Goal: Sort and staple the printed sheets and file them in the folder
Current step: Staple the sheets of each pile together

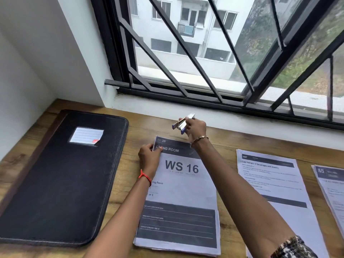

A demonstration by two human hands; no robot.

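Right hand [196,128] grips a shiny metal stapler [183,123] above the wooden desk [130,131]. Left hand [149,155] pinches the top-left corner of a flat paper stack [178,198]. Grained black rectangular folder [61,174] lies closed, left.

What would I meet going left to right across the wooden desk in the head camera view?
Black leather folder with a label pocket → white printed stack headed WS 16 → white printed stack with a dark header bar → white printed stack numbered 85, cut by the right edge.
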